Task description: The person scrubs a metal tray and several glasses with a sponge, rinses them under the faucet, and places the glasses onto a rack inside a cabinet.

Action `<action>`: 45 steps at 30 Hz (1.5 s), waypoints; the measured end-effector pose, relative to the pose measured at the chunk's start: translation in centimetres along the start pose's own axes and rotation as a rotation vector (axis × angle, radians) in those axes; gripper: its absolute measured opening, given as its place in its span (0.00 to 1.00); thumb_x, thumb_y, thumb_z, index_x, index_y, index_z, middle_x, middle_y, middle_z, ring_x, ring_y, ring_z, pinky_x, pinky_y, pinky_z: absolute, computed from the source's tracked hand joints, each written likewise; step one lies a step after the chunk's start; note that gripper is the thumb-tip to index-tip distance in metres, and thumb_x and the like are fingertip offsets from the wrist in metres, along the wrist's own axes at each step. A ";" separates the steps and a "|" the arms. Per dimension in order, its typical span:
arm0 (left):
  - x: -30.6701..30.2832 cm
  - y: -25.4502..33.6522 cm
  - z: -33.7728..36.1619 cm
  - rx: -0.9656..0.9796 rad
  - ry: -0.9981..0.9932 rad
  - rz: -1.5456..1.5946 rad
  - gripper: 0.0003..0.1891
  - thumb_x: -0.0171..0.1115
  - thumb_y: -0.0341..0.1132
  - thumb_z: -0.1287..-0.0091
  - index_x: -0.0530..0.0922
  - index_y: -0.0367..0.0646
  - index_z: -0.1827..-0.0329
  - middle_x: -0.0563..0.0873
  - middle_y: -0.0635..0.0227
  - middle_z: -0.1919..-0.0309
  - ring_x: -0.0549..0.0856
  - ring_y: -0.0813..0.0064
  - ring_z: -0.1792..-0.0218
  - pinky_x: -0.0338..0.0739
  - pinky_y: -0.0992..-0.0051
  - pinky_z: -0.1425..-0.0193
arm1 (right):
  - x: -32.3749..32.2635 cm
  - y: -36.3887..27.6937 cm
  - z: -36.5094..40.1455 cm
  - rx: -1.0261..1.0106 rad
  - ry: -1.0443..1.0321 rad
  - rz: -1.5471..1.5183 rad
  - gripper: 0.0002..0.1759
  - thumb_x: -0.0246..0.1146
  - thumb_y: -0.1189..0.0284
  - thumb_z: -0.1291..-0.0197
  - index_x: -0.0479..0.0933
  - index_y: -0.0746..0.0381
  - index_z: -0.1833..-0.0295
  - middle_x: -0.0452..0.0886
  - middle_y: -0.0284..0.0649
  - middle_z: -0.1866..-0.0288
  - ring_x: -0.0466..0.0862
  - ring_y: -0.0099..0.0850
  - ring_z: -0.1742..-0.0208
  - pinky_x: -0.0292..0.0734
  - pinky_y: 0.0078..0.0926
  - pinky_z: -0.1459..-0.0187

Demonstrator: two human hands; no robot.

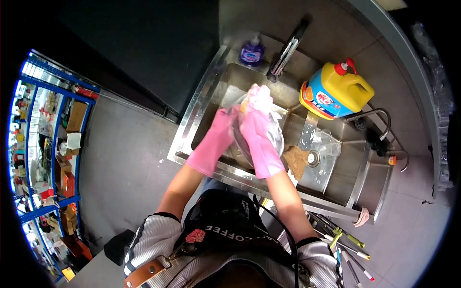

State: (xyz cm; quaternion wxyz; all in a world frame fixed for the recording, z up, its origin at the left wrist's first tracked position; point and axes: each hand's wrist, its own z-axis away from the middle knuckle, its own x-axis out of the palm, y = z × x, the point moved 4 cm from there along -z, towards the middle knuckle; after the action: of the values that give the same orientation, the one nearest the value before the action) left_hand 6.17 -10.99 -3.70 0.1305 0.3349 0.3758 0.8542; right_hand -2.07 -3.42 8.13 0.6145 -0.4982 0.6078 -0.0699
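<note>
Both my hands wear pink rubber gloves and are over the left sink basin (206, 122). A clear, bowl-like dish (274, 137) is between them, blurred at its edges. My left hand (225, 126) grips the dish at its left side. At the right, my right hand (254, 117) is against the dish, closed round a foamy sponge or cloth (259, 96) covered in white suds. The fingertips are partly hidden by foam and blur.
A black faucet (287, 50) and purple soap bottle (251, 52) stand behind the basin. A yellow detergent jug (336, 90) is at the right. The right basin holds clear cups (330, 146); a brown cloth (296, 161) lies beside the drain. Blue shelves (60, 117) stand far left.
</note>
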 end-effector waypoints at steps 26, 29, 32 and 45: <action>-0.4 4.9 3.6 0.257 0.228 0.147 0.19 0.65 0.35 0.30 0.81 0.37 0.39 0.87 0.65 0.54 0.83 0.73 0.54 0.77 0.74 0.45 | 7.5 22.1 3.6 0.451 -0.158 -0.123 0.13 0.55 0.63 0.30 0.79 0.61 0.58 0.82 0.37 0.64 0.80 0.31 0.64 0.75 0.32 0.63; -2.1 5.4 4.4 0.168 0.134 -0.116 0.18 0.65 0.37 0.31 0.81 0.37 0.42 0.86 0.64 0.58 0.83 0.72 0.57 0.78 0.72 0.48 | 4.4 19.1 1.3 0.635 0.018 -0.409 0.17 0.50 0.64 0.28 0.81 0.64 0.55 0.83 0.39 0.63 0.80 0.30 0.65 0.77 0.29 0.61; -2.3 7.3 5.7 0.005 0.036 -0.259 0.14 0.63 0.34 0.31 0.81 0.39 0.45 0.86 0.64 0.58 0.84 0.70 0.56 0.79 0.71 0.49 | 0.4 15.5 -0.6 0.482 -0.084 -0.609 0.14 0.59 0.59 0.30 0.79 0.59 0.55 0.81 0.33 0.62 0.77 0.26 0.62 0.75 0.28 0.57; -2.6 4.4 3.6 0.085 -0.046 0.012 0.12 0.65 0.27 0.31 0.85 0.40 0.46 0.89 0.72 0.60 0.85 0.77 0.59 0.81 0.72 0.52 | 0.0 13.6 -2.0 0.326 0.372 -0.030 0.16 0.50 0.64 0.25 0.76 0.66 0.52 0.83 0.58 0.53 0.84 0.54 0.50 0.78 0.45 0.50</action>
State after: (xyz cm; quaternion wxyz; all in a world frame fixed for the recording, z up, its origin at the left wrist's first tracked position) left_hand 10.64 -13.26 0.09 0.1196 0.3618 0.4064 0.8304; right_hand -10.76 2.32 -0.90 0.5630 -0.3800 0.6838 -0.2665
